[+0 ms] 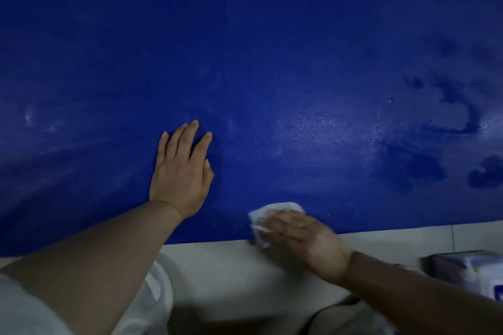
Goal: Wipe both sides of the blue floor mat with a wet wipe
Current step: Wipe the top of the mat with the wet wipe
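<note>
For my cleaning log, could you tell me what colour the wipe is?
White; the wet wipe under the right hand shows in the head view.

Your left hand (181, 171) and right hand (300, 234) are bare, with no gloves, rings or watch, and both forearms are uncovered. You wear a white garment (24, 304) of thin fabric, seen at the lower left.

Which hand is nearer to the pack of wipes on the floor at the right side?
The right hand is nearer. It presses the wet wipe on the near edge of the blue mat, left of the pack. The left hand lies flat on the mat, farther left.
</note>
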